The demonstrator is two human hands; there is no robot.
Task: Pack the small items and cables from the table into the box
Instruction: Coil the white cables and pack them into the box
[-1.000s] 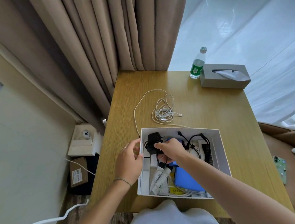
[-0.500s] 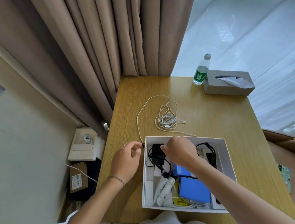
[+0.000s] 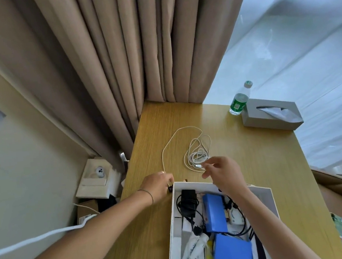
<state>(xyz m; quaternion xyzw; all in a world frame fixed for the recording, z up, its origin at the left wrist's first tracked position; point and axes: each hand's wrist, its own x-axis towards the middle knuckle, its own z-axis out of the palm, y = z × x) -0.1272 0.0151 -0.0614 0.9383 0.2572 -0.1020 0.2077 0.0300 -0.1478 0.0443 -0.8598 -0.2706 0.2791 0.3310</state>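
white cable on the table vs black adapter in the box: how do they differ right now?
Colour: the white cable is thin and pale; the black adapter is a dark block with a black cord.
Place: the white cable lies on the table beyond the box; the black adapter is already inside it.
Contact: the right hand reaches the white cable's bundle and the left hand is at its long end; neither touches the black adapter.
Both carry loose cord.

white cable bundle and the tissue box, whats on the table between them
Nothing: in the head view only bare wood of the table lies between the coiled white cable and the grey tissue box. The water bottle stands further back.
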